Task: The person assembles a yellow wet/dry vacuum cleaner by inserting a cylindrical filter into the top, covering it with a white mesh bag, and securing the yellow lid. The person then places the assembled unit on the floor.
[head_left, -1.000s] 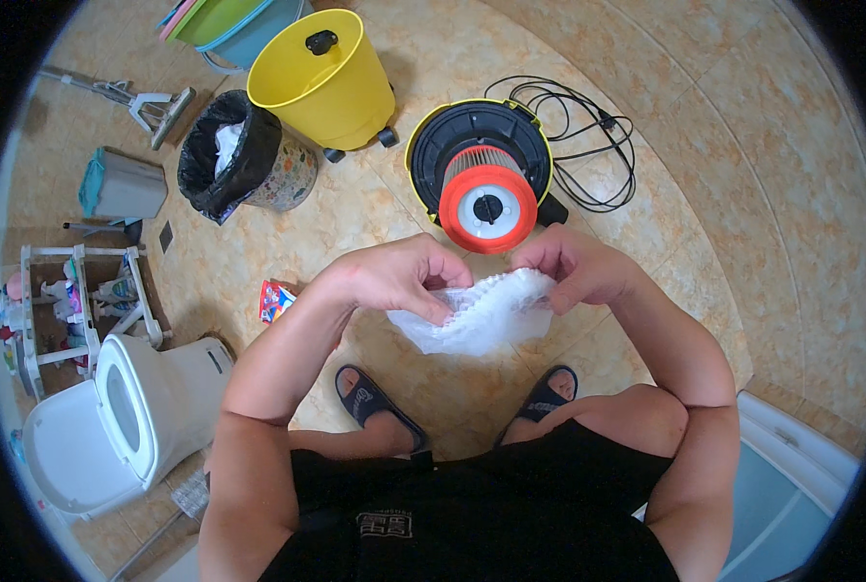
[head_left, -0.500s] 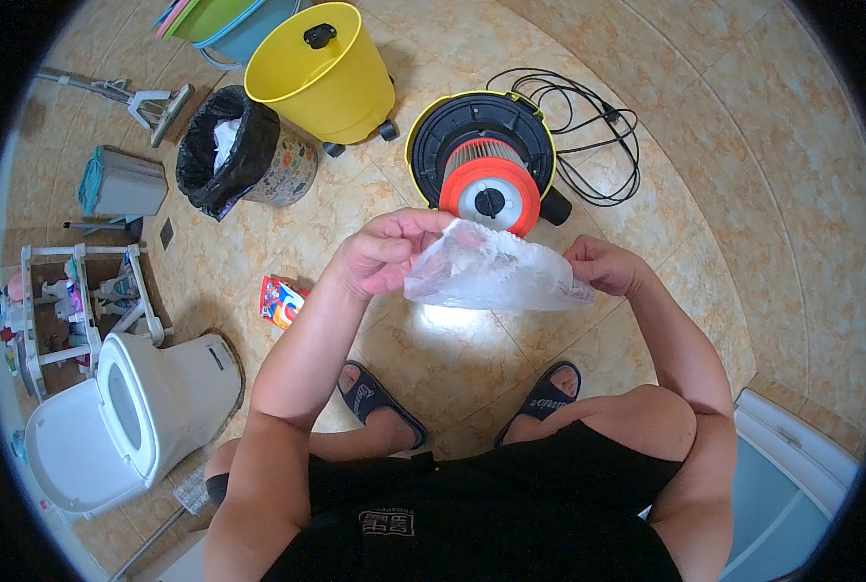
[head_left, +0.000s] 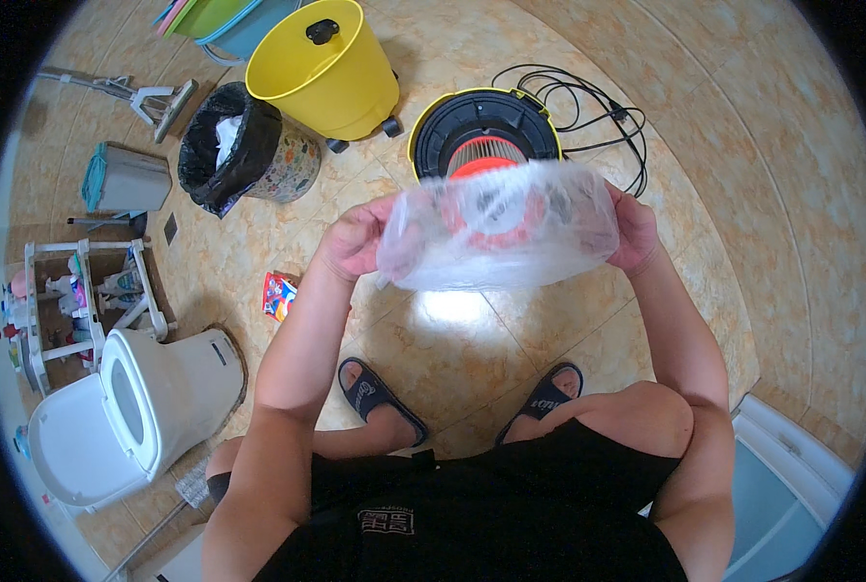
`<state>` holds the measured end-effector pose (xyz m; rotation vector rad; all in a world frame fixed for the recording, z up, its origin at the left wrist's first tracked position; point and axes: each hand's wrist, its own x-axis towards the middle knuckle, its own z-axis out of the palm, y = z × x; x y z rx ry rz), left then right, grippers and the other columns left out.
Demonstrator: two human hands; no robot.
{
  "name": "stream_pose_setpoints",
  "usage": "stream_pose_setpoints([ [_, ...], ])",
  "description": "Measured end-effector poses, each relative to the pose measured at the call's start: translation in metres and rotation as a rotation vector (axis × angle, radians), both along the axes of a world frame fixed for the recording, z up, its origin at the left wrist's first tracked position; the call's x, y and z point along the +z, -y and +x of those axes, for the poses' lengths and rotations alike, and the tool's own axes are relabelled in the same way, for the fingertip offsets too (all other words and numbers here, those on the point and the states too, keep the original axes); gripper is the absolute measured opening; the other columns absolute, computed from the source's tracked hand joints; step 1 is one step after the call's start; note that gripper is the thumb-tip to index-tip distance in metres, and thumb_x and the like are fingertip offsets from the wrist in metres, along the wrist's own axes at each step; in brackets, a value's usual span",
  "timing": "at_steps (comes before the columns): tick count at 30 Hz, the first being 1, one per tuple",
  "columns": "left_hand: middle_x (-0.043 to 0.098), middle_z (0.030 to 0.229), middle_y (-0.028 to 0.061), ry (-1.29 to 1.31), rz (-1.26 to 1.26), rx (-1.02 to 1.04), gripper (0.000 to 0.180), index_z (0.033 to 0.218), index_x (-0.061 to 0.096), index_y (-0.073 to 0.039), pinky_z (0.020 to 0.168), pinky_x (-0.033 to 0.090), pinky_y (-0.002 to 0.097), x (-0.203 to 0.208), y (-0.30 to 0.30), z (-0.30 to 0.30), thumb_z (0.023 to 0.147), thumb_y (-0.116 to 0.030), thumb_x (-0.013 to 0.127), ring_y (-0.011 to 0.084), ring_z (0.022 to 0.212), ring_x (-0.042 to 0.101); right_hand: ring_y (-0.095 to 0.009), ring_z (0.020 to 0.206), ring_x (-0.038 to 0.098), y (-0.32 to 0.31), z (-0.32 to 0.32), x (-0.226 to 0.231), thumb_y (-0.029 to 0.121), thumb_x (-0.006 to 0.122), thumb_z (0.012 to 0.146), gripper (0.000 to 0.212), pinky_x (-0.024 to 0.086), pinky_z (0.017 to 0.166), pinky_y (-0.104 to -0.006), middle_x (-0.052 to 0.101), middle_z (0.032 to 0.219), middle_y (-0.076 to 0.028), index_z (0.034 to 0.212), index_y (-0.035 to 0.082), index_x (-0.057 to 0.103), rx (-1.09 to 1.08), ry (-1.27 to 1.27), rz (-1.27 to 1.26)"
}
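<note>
Between my two hands stretches a thin, see-through plastic cover (head_left: 433,257) with a gathered edge, like a shower cap. My left hand (head_left: 357,238) grips its left side, the fingers partly hidden by the film. On the right side my right hand (head_left: 634,229) is closed on the rim, its fingertips also partly hidden. Behind the cover, on the floor, lies an upturned vacuum cleaner head (head_left: 433,126), black with a yellow rim. Its pleated filter (head_left: 486,151) has a red-orange end ring, seen partly through the film. I cannot tell whether the cover touches the filter.
A yellow vacuum drum (head_left: 331,78) on casters stands beyond a black-lined bin (head_left: 222,160). A black cable (head_left: 622,114) lies coiled at the right of the vacuum head. At the left are a toilet (head_left: 176,398), a white shelf (head_left: 89,301) and a small colourful packet (head_left: 279,295).
Both hands have moved farther apart, spreading the cover wider and raising it in front of the filter. The film now hides much of the filter's red-orange end.
</note>
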<state>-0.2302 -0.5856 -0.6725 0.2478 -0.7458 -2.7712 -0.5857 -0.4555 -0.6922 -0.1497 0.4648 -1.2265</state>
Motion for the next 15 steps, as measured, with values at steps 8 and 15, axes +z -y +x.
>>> stream_pose_setpoints([
  [8,0.057,0.093,0.0094,-0.459,0.227,0.144,0.085,0.151,0.015,-0.02,0.07,0.047,0.0338,-0.049,0.029,-0.046,0.086,-0.041,0.066,0.0209,0.078,0.057,-0.027,0.096,0.062,0.07,-0.006,-0.034,0.031,0.052,0.094,0.051,0.051,0.085,-0.0425,0.062,0.11,-0.016,0.135,0.003,0.043,0.218,0.288,-0.288],
  [15,0.039,0.143,0.0226,-0.09,0.488,0.442,0.072,0.143,0.033,-0.003,0.112,0.026,0.0494,-0.125,0.019,-0.036,0.092,-0.051,0.048,0.0385,0.133,0.038,-0.028,0.115,0.057,0.073,-0.016,-0.089,0.027,0.049,0.097,0.041,0.045,0.101,-0.0432,0.058,0.125,-0.016,0.128,0.001,0.05,0.192,0.159,0.114],
])
